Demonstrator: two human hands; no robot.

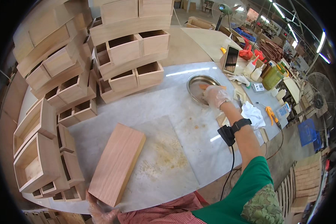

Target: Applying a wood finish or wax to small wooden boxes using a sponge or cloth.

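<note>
My right hand, in a clear plastic glove, reaches over a round metal bowl at the far right of the worktop. Its fingers are closed round an orange-brown flat piece, whose kind I cannot make out; the hand covers most of it. A wooden box lies at an angle near the table's front edge, a plain grained face upward. At its near left corner is my left hand, also in a clear glove, with its fingers bent round the corner. The lower edge hides part of that hand.
Stacked wooden drawer boxes rise at the back and left. On the right lie a white cloth, an orange-handled tool with a cord, squeeze bottles, a green jug and an upright phone. A fan stands beyond.
</note>
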